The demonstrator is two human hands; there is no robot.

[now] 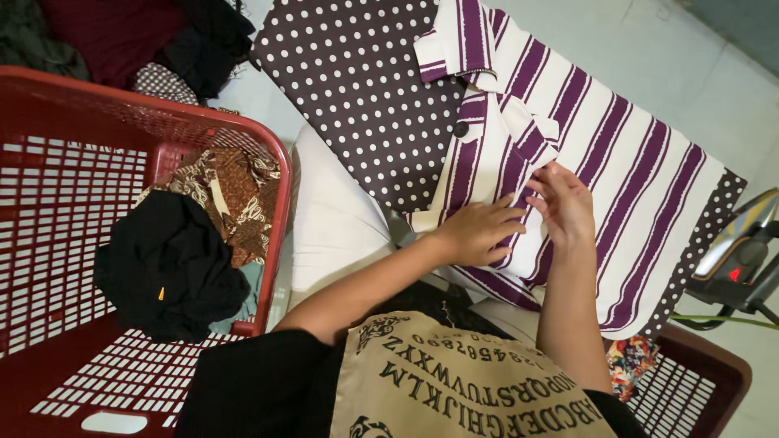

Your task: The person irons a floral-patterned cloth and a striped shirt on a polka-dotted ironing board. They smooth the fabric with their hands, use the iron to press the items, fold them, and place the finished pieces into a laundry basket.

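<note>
Right hand (565, 204): fingers curled, fingertips pinching the front edge of the striped shirt (600, 174) near its button line. Left hand (479, 231): fingers spread and lying flat on the shirt's front panel, just beside the right hand, not pinching anything.

The shirt is white with purple stripes and a collar at the top of the view. It lies spread on a dark brown cloth with white polka dots (365, 89), which covers the flat work surface. One dark button (461, 129) shows on the front below the collar.

Right edge of view: an iron (742, 255) stands just off the shirt's hem side, apart from both hands.

Left of view: red plastic laundry basket (73, 113) with slotted walls. Inside it, a crumpled black garment (166, 264) and a brown patterned cloth (231, 191), touching each other.

Lower right: corner of a second, dark red basket (702, 369) with a floral cloth (631, 358) at its edge.

Top left: a heap of dark clothes (122, 32), well apart from the hands.
</note>
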